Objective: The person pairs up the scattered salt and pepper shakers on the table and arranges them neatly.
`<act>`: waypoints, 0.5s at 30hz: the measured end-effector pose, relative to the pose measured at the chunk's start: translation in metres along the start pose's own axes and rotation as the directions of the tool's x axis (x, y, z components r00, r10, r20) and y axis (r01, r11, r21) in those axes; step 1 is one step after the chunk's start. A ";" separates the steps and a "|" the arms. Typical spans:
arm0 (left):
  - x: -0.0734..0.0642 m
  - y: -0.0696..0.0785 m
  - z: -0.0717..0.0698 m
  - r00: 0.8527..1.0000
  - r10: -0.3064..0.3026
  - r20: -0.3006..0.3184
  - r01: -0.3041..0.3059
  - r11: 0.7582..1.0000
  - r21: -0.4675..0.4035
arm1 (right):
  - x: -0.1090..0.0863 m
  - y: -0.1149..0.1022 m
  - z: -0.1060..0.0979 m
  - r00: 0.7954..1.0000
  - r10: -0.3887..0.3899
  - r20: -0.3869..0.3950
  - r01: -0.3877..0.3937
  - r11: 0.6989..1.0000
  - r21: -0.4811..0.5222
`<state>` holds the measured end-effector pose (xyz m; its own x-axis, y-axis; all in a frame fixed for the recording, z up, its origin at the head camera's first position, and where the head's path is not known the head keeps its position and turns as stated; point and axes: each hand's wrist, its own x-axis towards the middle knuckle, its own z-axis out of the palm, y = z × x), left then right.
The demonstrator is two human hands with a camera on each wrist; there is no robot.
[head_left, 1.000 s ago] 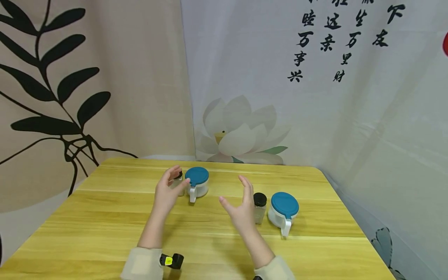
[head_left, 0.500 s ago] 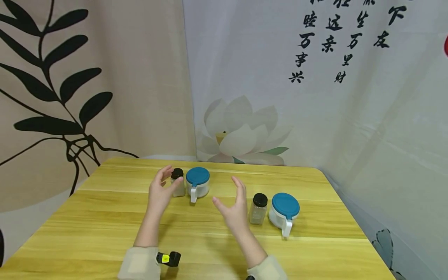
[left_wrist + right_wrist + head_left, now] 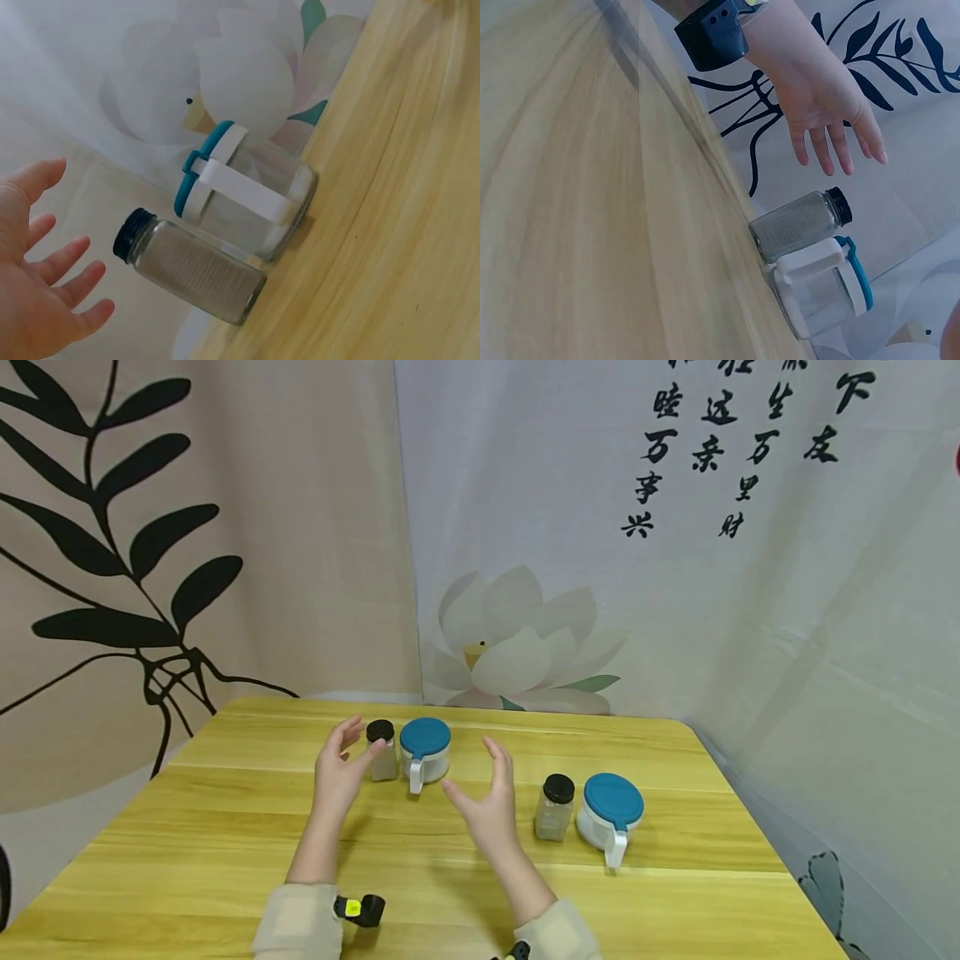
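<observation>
My left hand (image 3: pixel 337 772), fingers spread and lightly bent, hovers just left of a small glass jar with a black lid (image 3: pixel 384 760) and holds nothing. Close beside that jar stands a glass pot with a blue lid and white handle (image 3: pixel 425 752); the left wrist view shows the black-lidded jar (image 3: pixel 199 270) upright with the pot (image 3: pixel 247 199). My right hand (image 3: pixel 487 802) is raised over the table, thumb and fingers apart, nothing between them. Right of it stand a second black-lidded jar (image 3: pixel 553 818) and a second blue-lidded pot (image 3: pixel 611 814).
The wooden table (image 3: pixel 240 827) carries both pairs of containers, one pair farther back and one nearer at the right. A printed cloth (image 3: pixel 675 610) with a lotus and writing hangs behind the table's back edge. Each wrist wears a small black camera (image 3: pixel 360 910).
Both hands have drifted left, the right one farther, away from the nearer black-lidded jar. The left hand now covers less of the rear jar. The jars and pots stay put.
</observation>
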<state>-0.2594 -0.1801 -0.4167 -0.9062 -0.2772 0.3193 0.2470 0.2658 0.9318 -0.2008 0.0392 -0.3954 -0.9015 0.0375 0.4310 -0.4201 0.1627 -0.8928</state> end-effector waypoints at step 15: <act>0.007 -0.017 0.000 0.999 -0.036 -0.020 0.036 0.999 0.003 | 0.016 0.057 0.019 0.999 0.033 0.006 -0.033 0.999 -0.016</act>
<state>-0.2698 -0.1861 -0.4300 -0.9073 -0.3054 0.2889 0.2131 0.2581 0.9423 -0.2410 0.0301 -0.4420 -0.9156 0.0366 0.4004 -0.3884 0.1774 -0.9043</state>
